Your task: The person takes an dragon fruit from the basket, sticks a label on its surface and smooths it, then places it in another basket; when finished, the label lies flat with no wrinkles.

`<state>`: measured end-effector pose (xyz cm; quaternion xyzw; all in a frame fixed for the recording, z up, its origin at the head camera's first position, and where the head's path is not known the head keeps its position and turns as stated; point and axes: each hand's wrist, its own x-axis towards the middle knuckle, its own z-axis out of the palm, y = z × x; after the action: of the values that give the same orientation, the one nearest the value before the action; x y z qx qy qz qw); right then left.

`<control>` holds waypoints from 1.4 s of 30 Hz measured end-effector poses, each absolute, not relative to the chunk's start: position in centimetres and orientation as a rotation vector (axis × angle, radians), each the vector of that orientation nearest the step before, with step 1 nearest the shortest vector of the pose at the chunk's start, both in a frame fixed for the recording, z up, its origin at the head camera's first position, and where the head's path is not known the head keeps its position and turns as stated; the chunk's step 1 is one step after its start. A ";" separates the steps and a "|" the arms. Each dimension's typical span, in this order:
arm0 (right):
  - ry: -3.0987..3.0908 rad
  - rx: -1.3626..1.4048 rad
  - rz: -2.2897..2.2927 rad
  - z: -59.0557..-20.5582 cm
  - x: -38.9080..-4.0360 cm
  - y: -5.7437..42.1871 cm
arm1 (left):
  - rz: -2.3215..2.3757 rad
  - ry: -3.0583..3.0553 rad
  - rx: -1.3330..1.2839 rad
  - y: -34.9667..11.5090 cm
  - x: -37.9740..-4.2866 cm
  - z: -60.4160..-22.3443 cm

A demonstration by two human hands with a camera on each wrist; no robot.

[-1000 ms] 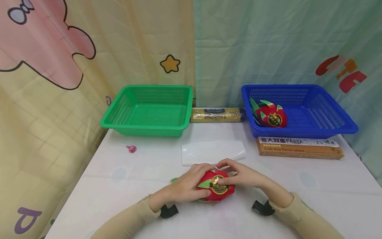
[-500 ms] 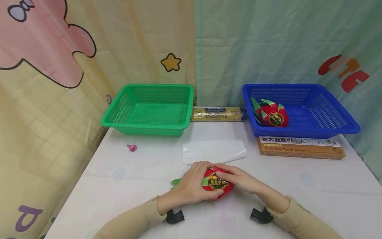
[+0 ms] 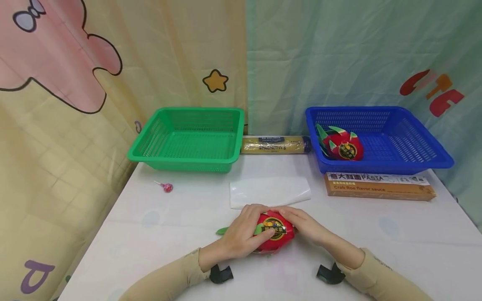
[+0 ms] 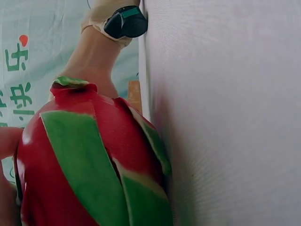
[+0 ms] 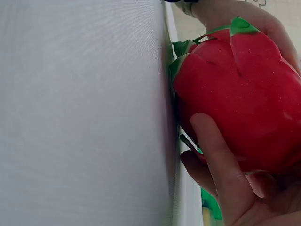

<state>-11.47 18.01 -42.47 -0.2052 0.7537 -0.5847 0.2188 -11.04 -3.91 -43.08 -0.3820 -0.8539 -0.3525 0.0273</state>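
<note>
A red dragon fruit (image 3: 285,239) with green-tipped scales and a round black-and-gold label lies on its side at the near middle of the white table. My left hand (image 3: 242,236) grips its leafy left end, with the thumb across the front by the label. From the right, my right hand (image 3: 306,225) curves around the fruit's far side, its fingertips beside those of the left. In the right wrist view, fingers (image 5: 214,146) lie along the red skin. Green scales fill the lower part of the left wrist view, close beside the tabletop.
Behind the hands lies a white plastic sheet (image 3: 269,192). A green basket (image 3: 188,160) stands back left, a blue basket (image 3: 380,168) back right with another dragon fruit (image 3: 348,144). Between them is a spaghetti pack (image 3: 275,145); a pasta box (image 3: 378,188) and a lollipop (image 3: 167,187) lie nearer.
My left hand has shifted slightly right over the dragon fruit. The right thumb has left the label and dropped out of sight, while the right hand has closed in around the fruit's far side.
</note>
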 end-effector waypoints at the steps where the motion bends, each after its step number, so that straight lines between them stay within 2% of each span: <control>1: 2.086 -0.561 -1.623 -42.6 -11.5 18.0 | -1.102 -2.636 -1.174 -3.9 -11.0 -43.1; 15: 1.977 -0.669 -1.628 -43.0 -11.1 18.1 | -1.427 -2.616 -1.014 -3.2 -11.2 -42.8; 25: 1.852 -0.758 -1.655 -43.3 -11.1 18.9 | -1.435 -2.545 -1.030 -2.8 -11.1 -42.8; 35: 1.874 -0.733 -1.605 -43.3 -10.7 18.9 | -1.459 -2.537 -0.978 -3.0 -10.8 -43.4; 42: 2.080 -0.856 -1.493 -43.2 -10.0 18.8 | -1.479 -2.559 -1.081 -3.1 -10.7 -43.3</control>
<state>-9.99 18.81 -43.22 -0.3093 0.7518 -0.5395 0.2191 -10.68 -3.05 -43.33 -0.3436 -0.8131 -0.4699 -0.0027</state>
